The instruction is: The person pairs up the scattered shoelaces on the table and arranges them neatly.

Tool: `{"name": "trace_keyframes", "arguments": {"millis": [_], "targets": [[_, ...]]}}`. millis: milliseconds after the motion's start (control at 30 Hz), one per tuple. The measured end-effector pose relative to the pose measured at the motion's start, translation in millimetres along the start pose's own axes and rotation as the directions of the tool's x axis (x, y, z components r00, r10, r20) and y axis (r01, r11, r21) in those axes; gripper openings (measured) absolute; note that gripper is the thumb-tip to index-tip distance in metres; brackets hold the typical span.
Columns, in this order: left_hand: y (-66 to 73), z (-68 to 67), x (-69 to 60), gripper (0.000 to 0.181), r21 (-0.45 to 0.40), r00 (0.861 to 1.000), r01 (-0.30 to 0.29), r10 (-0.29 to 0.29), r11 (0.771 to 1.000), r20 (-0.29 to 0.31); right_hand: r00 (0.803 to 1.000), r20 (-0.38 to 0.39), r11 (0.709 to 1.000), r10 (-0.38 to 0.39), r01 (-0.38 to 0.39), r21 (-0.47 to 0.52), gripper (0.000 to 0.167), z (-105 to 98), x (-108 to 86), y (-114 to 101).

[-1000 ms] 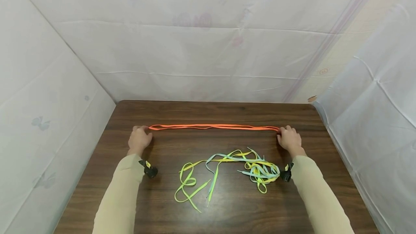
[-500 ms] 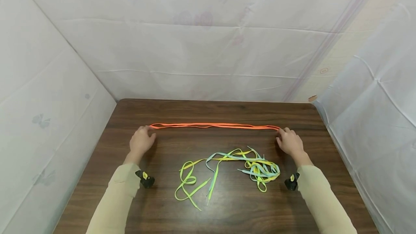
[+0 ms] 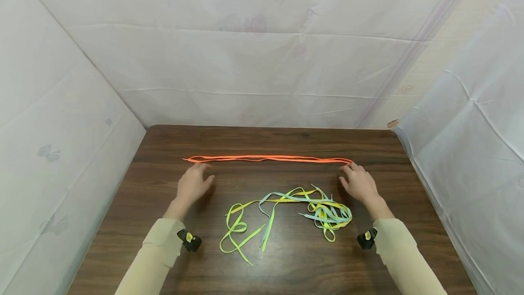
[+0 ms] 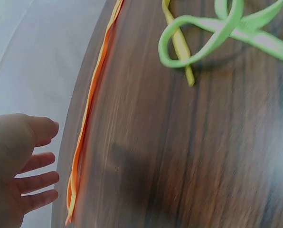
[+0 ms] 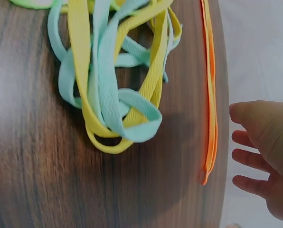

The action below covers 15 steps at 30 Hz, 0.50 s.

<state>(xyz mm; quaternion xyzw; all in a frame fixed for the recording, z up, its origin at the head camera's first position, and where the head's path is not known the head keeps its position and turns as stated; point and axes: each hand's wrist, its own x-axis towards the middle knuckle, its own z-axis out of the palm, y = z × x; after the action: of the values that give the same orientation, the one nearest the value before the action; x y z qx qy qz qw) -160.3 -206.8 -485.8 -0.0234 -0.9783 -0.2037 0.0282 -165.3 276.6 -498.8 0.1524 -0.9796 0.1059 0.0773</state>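
An orange lace [image 3: 266,157] lies stretched in a nearly straight, narrow bundle across the back of the table. The left hand [image 3: 193,185] hovers just in front of its left end, fingers loosely spread and holding nothing; in the left wrist view the hand [image 4: 18,166] is apart from the lace [image 4: 90,99]. Near the lace's right end is the right hand [image 3: 361,185], relaxed and empty; the right wrist view has that hand [image 5: 265,152] beside the lace [image 5: 211,95]. Nearer the person lies a loose tangle of yellow, green and light blue laces [image 3: 331,215].
The brown wooden table [image 3: 286,272] has white patterned sheeting [image 3: 245,67] behind it and along both sides. Loose green lace ends [image 3: 237,226] trail left from the tangle. A black wrist camera [image 3: 190,240] sits on the left sleeve, another [image 3: 366,239] on the right.
The left hand has let go of the orange lace's left end and moved right and toward the person. The right hand has come off the right end and shifted slightly inward. The laces stay put.
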Motion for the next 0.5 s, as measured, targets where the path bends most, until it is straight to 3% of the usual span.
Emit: {"name": "trace_keyframes", "arguments": {"millis": [300, 500], "targets": [[30.2, 20.3, -10.9, 0.038, -0.007, 0.994, -0.106, 0.106, 0.994, 0.029, 0.995, -0.074, 0.998, -0.069, 0.069, -0.001, 0.025, 1.8, -1.4, -15.8], [50.0, 32.6, -16.8, 0.040, -0.024, 0.986, -0.151, 0.152, 0.988, 0.064, 0.992, -0.072, 0.994, -0.108, 0.108, -0.001, 0.024, 4.0, -2.9, -28.0]]}}
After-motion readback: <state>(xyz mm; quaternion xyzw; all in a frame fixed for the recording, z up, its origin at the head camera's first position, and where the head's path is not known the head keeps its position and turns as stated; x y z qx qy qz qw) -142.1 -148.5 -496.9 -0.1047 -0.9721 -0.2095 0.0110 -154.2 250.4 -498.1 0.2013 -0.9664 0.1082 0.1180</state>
